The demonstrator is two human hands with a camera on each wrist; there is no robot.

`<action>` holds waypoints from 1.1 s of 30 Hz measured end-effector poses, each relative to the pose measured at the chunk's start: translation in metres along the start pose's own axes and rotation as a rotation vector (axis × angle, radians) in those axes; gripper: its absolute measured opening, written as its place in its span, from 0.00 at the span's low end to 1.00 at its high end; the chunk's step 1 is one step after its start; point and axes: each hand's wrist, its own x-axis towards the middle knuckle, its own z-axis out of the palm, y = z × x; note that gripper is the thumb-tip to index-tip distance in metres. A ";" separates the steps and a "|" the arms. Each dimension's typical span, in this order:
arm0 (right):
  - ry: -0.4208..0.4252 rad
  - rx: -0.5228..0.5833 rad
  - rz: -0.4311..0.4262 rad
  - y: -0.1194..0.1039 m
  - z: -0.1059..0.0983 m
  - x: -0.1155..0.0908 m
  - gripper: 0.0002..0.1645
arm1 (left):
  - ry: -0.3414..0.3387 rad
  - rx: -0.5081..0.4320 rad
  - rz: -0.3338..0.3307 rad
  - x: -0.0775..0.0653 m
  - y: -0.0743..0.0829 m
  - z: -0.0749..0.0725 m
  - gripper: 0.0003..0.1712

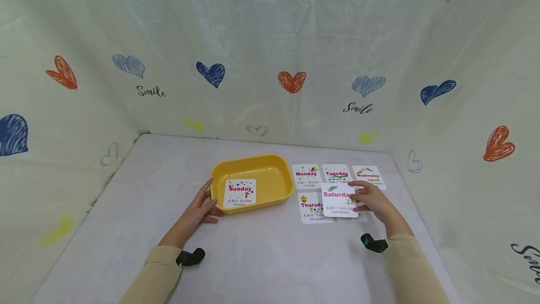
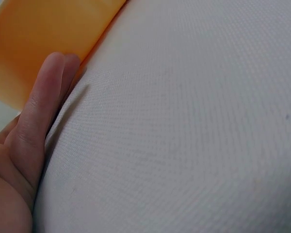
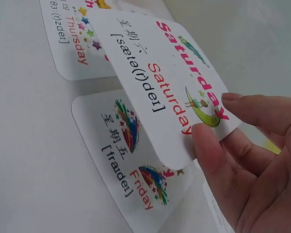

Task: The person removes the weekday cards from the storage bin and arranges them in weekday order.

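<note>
My right hand (image 1: pixel 373 201) pinches the white Saturday card (image 1: pixel 336 199) by its right edge, between thumb and fingers. The card is raised and tilted above the Friday card (image 3: pixel 131 155) and overlaps the Thursday card (image 1: pixel 311 214) in the head view. My left hand (image 1: pixel 200 208) touches the left front corner of a yellow tray (image 1: pixel 270 161); in the left wrist view its visible fingers (image 2: pixel 41 102) lie straight against the outer wall. Inside the tray, at its left, lies the Sunday card (image 1: pixel 239 193).
Behind the raised card, the Monday card (image 1: pixel 306 177), Tuesday card (image 1: pixel 336 173) and Wednesday card (image 1: pixel 368 174) lie in a row, right of the tray. A white table (image 1: pixel 270 262) bears everything. A curtain with printed hearts (image 1: pixel 253 32) hangs around its back and sides.
</note>
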 end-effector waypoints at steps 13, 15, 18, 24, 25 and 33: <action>0.025 -0.116 0.065 0.012 -0.023 -0.004 0.41 | -0.008 0.006 -0.011 0.002 0.001 -0.004 0.42; 0.025 -0.133 0.072 0.013 -0.026 -0.005 0.41 | -0.008 0.005 -0.013 0.001 0.001 -0.004 0.41; 0.037 -0.170 0.083 0.017 -0.031 -0.005 0.42 | -0.009 0.004 -0.016 0.001 0.001 -0.003 0.41; 0.068 -0.242 0.119 0.029 -0.041 -0.002 0.45 | -0.013 0.001 -0.009 0.000 0.001 -0.003 0.41; 0.073 -0.249 0.123 0.032 -0.043 -0.003 0.45 | -0.015 0.001 -0.008 0.000 0.001 -0.003 0.41; 0.117 -0.279 0.174 0.045 -0.053 -0.010 0.45 | -0.019 0.007 -0.002 0.000 0.001 -0.001 0.42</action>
